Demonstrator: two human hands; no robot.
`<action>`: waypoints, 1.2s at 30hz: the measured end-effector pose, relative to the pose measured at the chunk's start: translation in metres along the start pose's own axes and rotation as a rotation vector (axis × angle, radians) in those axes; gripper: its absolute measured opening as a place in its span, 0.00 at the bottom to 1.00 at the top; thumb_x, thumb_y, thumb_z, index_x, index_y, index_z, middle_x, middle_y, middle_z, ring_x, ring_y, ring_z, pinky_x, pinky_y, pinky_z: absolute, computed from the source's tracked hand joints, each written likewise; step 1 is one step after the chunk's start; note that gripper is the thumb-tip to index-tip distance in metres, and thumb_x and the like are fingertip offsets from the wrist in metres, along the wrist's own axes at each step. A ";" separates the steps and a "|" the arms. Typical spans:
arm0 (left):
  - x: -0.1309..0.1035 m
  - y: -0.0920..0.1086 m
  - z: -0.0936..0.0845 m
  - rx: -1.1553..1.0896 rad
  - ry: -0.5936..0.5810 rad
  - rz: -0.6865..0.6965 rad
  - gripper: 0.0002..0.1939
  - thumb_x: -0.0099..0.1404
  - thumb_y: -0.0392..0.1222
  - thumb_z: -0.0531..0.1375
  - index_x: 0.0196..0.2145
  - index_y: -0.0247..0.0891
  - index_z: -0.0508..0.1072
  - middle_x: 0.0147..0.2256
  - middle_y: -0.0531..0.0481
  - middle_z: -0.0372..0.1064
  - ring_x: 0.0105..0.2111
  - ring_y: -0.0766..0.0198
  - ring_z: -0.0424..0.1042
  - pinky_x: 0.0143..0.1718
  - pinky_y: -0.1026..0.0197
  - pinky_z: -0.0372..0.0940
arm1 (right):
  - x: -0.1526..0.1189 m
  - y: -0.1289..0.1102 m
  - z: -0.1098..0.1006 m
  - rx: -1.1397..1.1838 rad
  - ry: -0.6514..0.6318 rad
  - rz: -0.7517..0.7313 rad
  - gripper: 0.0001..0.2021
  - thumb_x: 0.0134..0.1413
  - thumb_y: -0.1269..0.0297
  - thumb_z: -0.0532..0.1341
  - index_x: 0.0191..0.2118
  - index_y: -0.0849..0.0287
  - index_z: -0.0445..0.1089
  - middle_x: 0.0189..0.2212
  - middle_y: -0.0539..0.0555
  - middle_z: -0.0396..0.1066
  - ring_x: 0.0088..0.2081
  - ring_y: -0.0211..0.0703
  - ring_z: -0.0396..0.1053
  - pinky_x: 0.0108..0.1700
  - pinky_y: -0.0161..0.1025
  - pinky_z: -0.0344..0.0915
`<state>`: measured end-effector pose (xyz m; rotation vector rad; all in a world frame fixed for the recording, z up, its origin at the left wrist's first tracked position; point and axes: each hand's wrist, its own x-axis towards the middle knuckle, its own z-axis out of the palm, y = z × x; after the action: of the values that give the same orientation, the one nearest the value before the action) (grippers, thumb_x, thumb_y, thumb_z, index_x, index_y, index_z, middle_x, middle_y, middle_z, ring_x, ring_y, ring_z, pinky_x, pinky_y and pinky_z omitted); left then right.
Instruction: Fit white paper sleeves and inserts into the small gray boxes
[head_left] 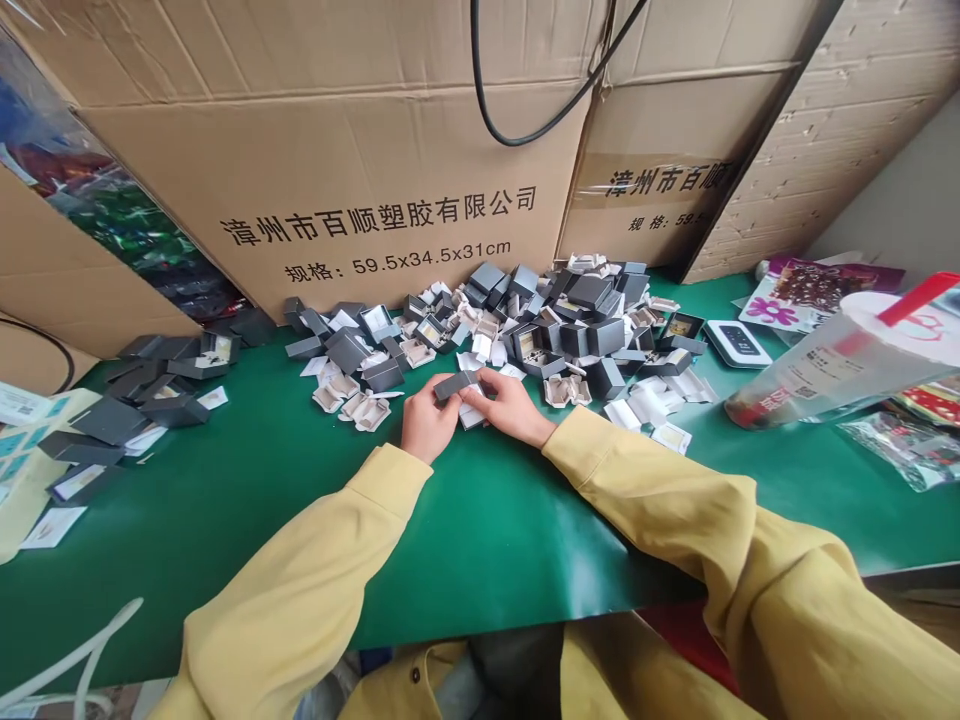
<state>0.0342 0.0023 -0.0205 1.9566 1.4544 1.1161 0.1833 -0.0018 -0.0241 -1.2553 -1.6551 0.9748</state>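
Between my two hands is a small dark grey box [454, 384], held above the green tabletop. My left hand [428, 420] closes around its left end. The fingers of my right hand [514, 405] close on its right side, where a white piece [471, 414] shows below the box; whether that is part of the box I cannot tell. Just beyond my hands lies a heap of similar grey boxes [592, 292], some with lids raised. Crumpled beige paper inserts [365, 409] and white slips are scattered among them.
A smaller group of grey boxes [109, 420] lies at the left beside a sticker sheet [30, 470]. At the right are a white device [738, 343] and a tilted plastic cup [832, 365] with a red straw. Cardboard cartons [360, 160] wall the back; a black cable [517, 138] hangs there.
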 end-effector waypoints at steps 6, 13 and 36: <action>0.005 -0.001 0.001 0.041 -0.078 0.032 0.13 0.61 0.43 0.52 0.41 0.37 0.69 0.36 0.45 0.73 0.34 0.58 0.72 0.37 0.59 0.66 | 0.008 0.004 -0.006 -0.390 0.145 -0.254 0.15 0.54 0.51 0.55 0.38 0.58 0.65 0.31 0.52 0.69 0.33 0.41 0.66 0.35 0.36 0.62; 0.002 -0.004 0.001 0.097 -0.131 0.119 0.14 0.63 0.45 0.50 0.44 0.37 0.66 0.37 0.45 0.72 0.36 0.56 0.71 0.37 0.58 0.65 | 0.008 0.004 -0.014 -0.715 0.161 -0.435 0.12 0.59 0.57 0.52 0.38 0.58 0.67 0.32 0.56 0.69 0.37 0.43 0.64 0.36 0.36 0.60; 0.001 -0.014 -0.006 -0.800 -0.363 -0.035 0.42 0.52 0.46 0.62 0.60 0.47 0.46 0.59 0.41 0.54 0.52 0.53 0.64 0.51 0.49 0.62 | 0.000 0.001 -0.001 -0.284 0.246 -0.441 0.12 0.53 0.65 0.56 0.44 0.57 0.67 0.43 0.55 0.70 0.46 0.43 0.67 0.49 0.40 0.65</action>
<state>0.0217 0.0077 -0.0271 1.4414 0.6842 1.0344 0.1846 -0.0020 -0.0247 -1.0686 -1.8059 0.3141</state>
